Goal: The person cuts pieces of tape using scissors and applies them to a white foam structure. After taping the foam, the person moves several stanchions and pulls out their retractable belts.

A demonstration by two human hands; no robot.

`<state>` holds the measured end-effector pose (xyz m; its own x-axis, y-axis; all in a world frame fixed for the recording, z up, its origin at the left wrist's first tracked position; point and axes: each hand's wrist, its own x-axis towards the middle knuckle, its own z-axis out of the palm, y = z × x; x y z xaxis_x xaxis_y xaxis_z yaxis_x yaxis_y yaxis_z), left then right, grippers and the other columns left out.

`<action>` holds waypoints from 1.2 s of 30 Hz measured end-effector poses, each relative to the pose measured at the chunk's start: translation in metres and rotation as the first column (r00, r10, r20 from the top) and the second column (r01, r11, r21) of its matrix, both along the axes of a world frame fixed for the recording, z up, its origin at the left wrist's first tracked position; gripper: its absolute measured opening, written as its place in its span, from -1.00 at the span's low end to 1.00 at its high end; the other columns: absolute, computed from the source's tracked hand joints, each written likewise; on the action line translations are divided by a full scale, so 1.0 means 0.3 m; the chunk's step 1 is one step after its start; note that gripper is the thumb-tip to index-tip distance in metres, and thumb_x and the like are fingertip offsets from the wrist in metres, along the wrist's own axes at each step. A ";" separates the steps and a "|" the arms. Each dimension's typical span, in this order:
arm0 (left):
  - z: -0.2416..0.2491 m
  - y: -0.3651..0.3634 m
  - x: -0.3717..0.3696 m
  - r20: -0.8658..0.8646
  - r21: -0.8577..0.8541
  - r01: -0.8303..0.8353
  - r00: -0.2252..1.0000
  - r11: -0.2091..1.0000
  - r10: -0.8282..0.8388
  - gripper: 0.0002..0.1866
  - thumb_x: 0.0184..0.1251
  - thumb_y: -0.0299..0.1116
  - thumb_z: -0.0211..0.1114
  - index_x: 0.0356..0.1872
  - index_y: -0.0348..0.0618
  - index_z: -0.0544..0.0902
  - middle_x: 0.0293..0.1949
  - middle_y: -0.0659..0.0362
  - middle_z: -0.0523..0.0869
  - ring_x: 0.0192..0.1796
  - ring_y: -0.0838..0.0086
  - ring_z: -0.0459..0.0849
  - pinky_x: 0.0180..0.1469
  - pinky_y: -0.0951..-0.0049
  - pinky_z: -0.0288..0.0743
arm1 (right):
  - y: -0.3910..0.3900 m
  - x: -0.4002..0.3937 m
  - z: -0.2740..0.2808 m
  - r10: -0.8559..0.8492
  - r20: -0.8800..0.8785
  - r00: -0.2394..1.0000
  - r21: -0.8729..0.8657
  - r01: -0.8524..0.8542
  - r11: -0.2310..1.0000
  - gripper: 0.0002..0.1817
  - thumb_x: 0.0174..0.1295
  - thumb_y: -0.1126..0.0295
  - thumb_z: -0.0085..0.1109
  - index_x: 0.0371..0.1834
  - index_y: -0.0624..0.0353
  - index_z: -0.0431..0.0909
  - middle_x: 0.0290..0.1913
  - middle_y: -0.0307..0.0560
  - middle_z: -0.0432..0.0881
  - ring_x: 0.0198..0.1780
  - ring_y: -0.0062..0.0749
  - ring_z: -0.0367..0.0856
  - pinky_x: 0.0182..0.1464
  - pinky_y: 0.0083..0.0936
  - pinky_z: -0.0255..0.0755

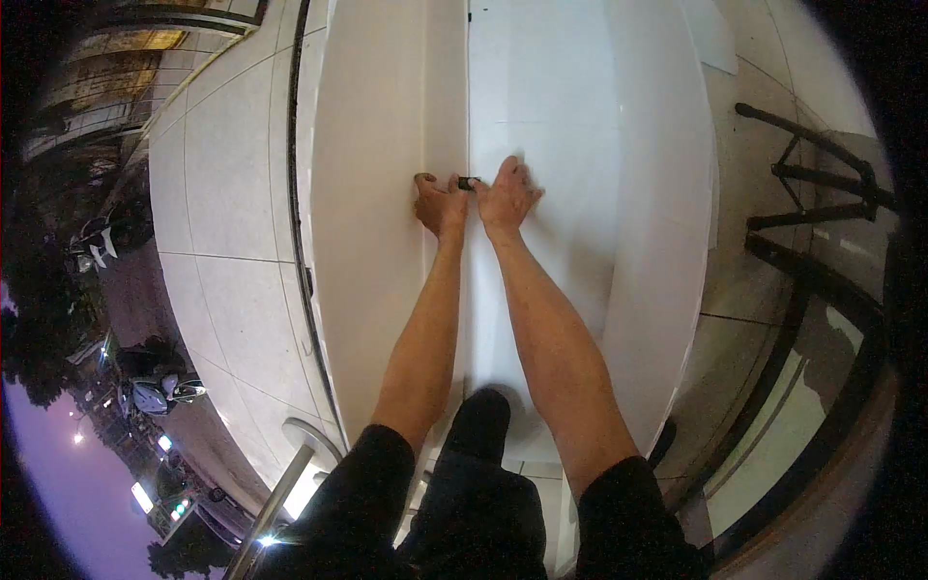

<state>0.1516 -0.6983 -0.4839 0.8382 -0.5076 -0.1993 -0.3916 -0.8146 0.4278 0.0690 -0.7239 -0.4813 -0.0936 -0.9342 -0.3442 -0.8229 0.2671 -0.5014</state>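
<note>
A big white panel (pixel 556 290) with raised or folded long sides lies in front of me, a thin seam running lengthwise along it. On that seam sits a small black piece (pixel 468 183), perhaps a clip or strip of tape; it is too small to make out fully. My left hand (pixel 441 205) has its thumb at the piece's left end, its fingers bent over the panel. From the other side, my right hand (pixel 507 200) presses its thumb and fingertips at the piece's right end, the remaining fingers curled. Both hands partly cover the piece.
Another small dark mark (pixel 471 16) shows on the seam at the far end. Pale tiles (pixel 227 184) border the panel. A black folding metal frame (pixel 822 198) stands at right, and a metal rail (pixel 280 503) rises at lower left. My knee (pixel 478 425) is at the near edge.
</note>
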 end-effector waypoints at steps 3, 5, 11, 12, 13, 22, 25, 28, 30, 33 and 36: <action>-0.019 -0.023 -0.002 0.018 0.076 -0.076 0.997 0.994 0.075 -0.53 0.05 -0.13 0.47 -0.13 -0.09 0.45 -0.35 0.06 0.68 -0.17 0.06 0.64 -0.09 0.07 0.44 | -0.003 0.006 -0.002 0.040 -0.002 0.999 0.009 -0.040 0.999 -0.28 -0.02 0.15 0.45 0.16 0.19 0.32 0.07 0.05 0.51 0.21 -0.05 0.44 0.33 0.28 0.03; -0.025 0.013 0.001 0.011 0.010 -0.036 0.999 0.999 0.036 -0.54 0.05 -0.13 0.48 -0.14 -0.09 0.46 -0.34 0.06 0.68 -0.15 0.07 0.64 -0.08 0.09 0.45 | 0.017 0.029 -0.054 -0.011 -0.001 1.000 -0.140 0.011 0.990 -0.30 -0.01 0.18 0.44 0.15 0.21 0.31 0.06 0.06 0.52 0.21 -0.04 0.44 0.33 0.29 0.04; 0.034 0.047 -0.042 0.103 -0.049 0.379 0.922 0.924 -0.373 -0.51 0.12 -0.28 0.38 0.09 -0.06 0.46 0.05 0.01 0.57 0.13 0.04 0.49 0.10 0.06 0.42 | 0.013 -0.008 0.005 -0.096 0.101 0.990 0.002 0.096 0.995 -0.37 0.03 0.27 0.38 0.13 0.26 0.29 0.01 0.08 0.52 0.09 0.03 0.50 0.22 0.27 0.12; 0.006 0.087 -0.063 0.386 0.005 0.582 0.749 0.813 -0.538 -0.48 0.18 -0.32 0.32 0.20 -0.03 0.43 0.21 -0.01 0.48 0.24 0.00 0.41 0.18 0.00 0.37 | 0.050 -0.032 0.024 -0.095 0.150 0.984 0.072 0.085 0.994 -0.42 0.04 0.32 0.33 0.11 0.26 0.31 0.00 0.08 0.52 0.07 0.05 0.49 0.17 0.23 0.17; 0.003 0.135 -0.084 0.254 0.279 0.692 0.616 0.666 -0.746 -0.38 0.38 -0.25 0.12 0.44 -0.04 0.21 0.51 0.03 0.00 0.50 -0.02 -0.02 0.37 -0.21 0.04 | 0.128 -0.049 -0.003 -0.127 0.229 0.965 -0.035 0.138 0.990 -0.48 0.05 0.34 0.28 0.07 0.26 0.34 -0.01 0.10 0.50 0.06 0.07 0.48 0.13 0.18 0.20; 0.043 0.208 -0.101 0.232 0.300 0.781 0.496 0.547 -0.836 -0.20 0.37 0.03 0.06 0.52 -0.05 -0.02 0.53 -0.07 -0.16 0.53 -0.10 -0.15 0.43 -0.18 -0.01 | 0.964 -0.448 0.234 -0.272 -0.167 0.948 -0.053 0.266 0.962 -0.13 0.02 0.33 0.31 0.43 0.12 0.06 0.48 0.29 -0.05 0.51 0.19 -0.14 0.42 0.16 -0.19; 0.000 0.235 -0.109 0.120 0.361 0.854 0.357 0.376 -0.926 -0.23 0.38 0.00 0.08 0.50 -0.08 0.03 0.51 -0.08 -0.05 0.51 -0.09 -0.03 0.40 -0.19 0.06 | 1.088 -0.571 0.291 -0.240 -0.199 0.950 -0.042 0.236 0.971 0.04 -0.06 0.22 0.44 0.48 0.09 -0.01 0.50 0.25 -0.10 0.51 0.26 -0.18 0.45 0.17 -0.22; 0.102 0.371 -0.269 0.035 0.295 0.927 0.232 0.231 -0.972 -0.32 0.38 -0.06 0.07 0.44 -0.12 0.16 0.42 -0.07 0.21 0.46 -0.09 0.11 0.36 -0.17 0.12 | 1.214 -0.636 0.325 -0.127 -0.235 0.964 -0.113 0.103 0.988 0.06 -0.09 0.18 0.47 0.47 0.09 0.01 0.50 0.23 -0.06 0.52 0.17 -0.16 0.46 0.13 -0.22; -0.091 0.551 -0.436 0.065 0.096 0.993 0.057 0.063 -0.996 -0.39 0.37 -0.19 0.07 0.41 -0.09 0.23 0.36 -0.05 0.33 0.44 -0.06 0.17 0.38 -0.06 0.14 | 1.314 -0.681 0.367 -0.127 -0.286 0.950 -0.047 0.118 0.992 -0.04 -0.01 0.20 0.40 0.45 0.10 0.05 0.48 0.21 -0.03 0.51 0.16 -0.11 0.45 0.14 -0.19; 0.059 0.872 -0.737 -0.072 0.097 0.979 -0.175 -0.182 -0.982 -0.40 0.33 -0.17 0.03 0.43 0.14 0.24 0.54 0.17 -0.07 0.57 0.10 -0.24 0.38 -0.37 -0.05 | 1.447 -0.723 0.291 -0.047 -0.365 0.930 0.145 0.107 0.984 -0.24 0.18 0.35 0.24 0.45 0.10 0.10 0.48 0.14 0.04 0.48 0.17 -0.03 0.42 0.17 -0.08; 0.073 1.157 -0.871 0.006 0.301 0.954 -0.012 -0.010 -1.000 -0.38 0.26 -0.25 0.17 0.40 0.19 0.30 0.54 0.11 -0.06 0.54 -0.07 -0.11 0.25 -0.38 0.20 | 1.646 -0.771 0.331 -0.144 -0.233 0.962 0.060 0.162 0.985 -0.35 0.28 0.35 0.11 0.42 0.11 0.12 0.37 0.18 0.21 0.40 0.11 0.17 0.37 0.15 0.02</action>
